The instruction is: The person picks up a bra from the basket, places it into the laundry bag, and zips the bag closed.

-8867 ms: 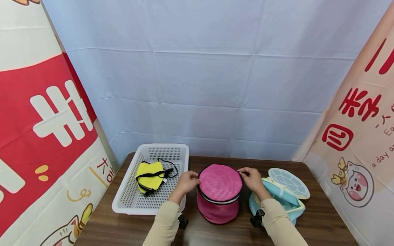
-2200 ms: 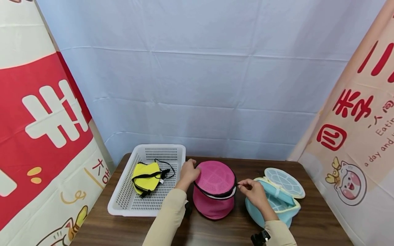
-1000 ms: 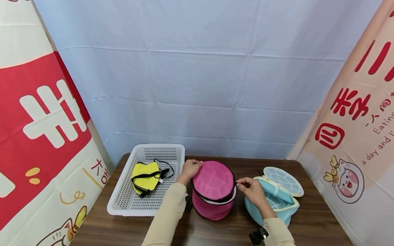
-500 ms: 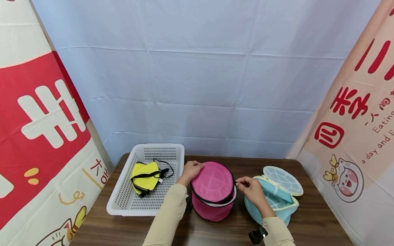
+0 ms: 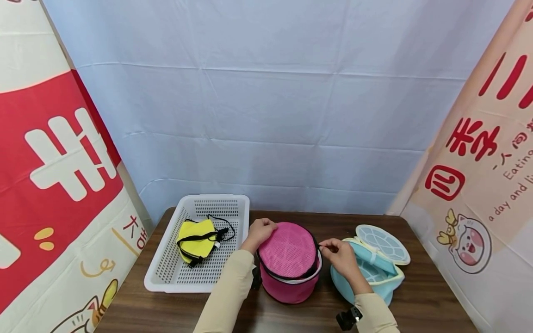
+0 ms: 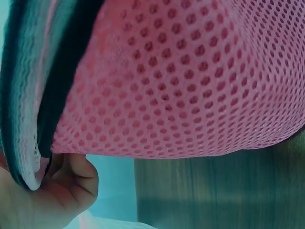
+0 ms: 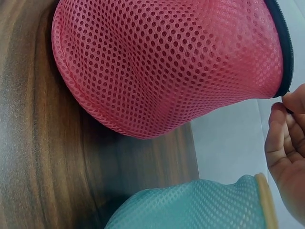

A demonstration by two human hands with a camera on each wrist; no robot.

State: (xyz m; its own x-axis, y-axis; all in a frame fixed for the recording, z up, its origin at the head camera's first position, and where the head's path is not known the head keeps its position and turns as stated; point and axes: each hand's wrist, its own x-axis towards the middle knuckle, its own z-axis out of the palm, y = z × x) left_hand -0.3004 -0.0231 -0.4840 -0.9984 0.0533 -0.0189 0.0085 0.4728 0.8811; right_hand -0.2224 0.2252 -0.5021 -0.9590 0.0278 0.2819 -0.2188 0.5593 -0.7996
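Observation:
A round pink mesh laundry bag [image 5: 289, 252] with black trim stands on the table between the hands. Its lid is partly unzipped, and a white inner edge shows in the gap at the front right. My left hand [image 5: 261, 231] grips the lid's rim at the back left; in the left wrist view, its curled fingers [image 6: 83, 174] are at the black-edged rim. At the right side, my right hand [image 5: 340, 254] pinches the zipper edge. In the right wrist view, finger and thumb meet on a small dark piece, probably the zipper pull [image 7: 289, 110].
A white perforated basket [image 5: 160, 266] at left contains a yellow pouch with black cords [image 5: 200, 236]. Right of the pink bag lies a light blue mesh bag [image 5: 345, 282] with yellow trim, its lid [image 5: 383, 243] folded open. All rest on the dark wooden table [image 5: 287, 319].
My left hand has shifted to the lid's back left. The lid gap now shows at the front right, beside my right hand. Lately the pink bag has dipped slightly toward the front.

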